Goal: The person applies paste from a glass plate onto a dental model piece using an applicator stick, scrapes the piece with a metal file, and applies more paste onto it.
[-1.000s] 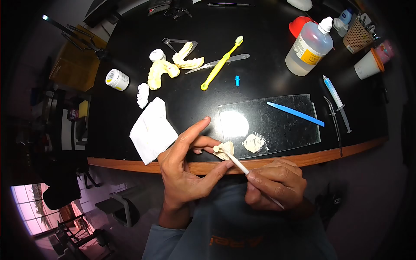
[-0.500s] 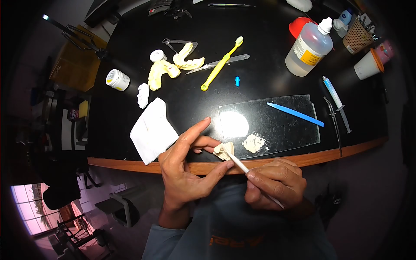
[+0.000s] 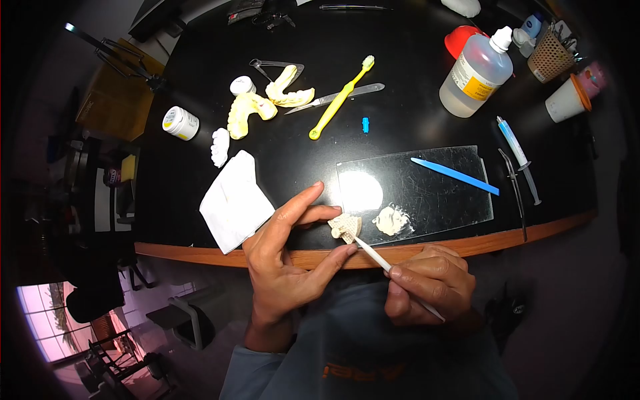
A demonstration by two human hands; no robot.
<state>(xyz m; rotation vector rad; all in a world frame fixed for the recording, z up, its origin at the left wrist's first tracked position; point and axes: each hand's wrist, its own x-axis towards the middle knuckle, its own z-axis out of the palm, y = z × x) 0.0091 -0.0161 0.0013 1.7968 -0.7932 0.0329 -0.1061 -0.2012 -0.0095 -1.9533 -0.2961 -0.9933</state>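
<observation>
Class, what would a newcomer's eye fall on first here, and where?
Probably the bright yellow toothbrush catches the eye first, lying across a scalpel on the black table. Next comes the cream piece in the left hand, left of the paste on the glass plate.

1. Just off centre toward five o'clock, the cream piece (image 3: 351,224) is too small for fine detail; the left hand (image 3: 285,259) hides some of its rim.
2. At four o'clock, the right hand's (image 3: 432,283) fingers cover part of the white tool (image 3: 373,255); whether its tip touches the piece cannot be told.
3. At twelve o'clock, the yellow toothbrush (image 3: 341,99) hides a short stretch of the scalpel (image 3: 365,89).
4. At two o'clock, the bottle (image 3: 472,70) blocks part of the red bowl (image 3: 456,41).
5. At ten o'clock, the jar's (image 3: 184,124) lettering is too small to read.
6. At one o'clock, the top edge cuts off a white lump (image 3: 463,7).
</observation>
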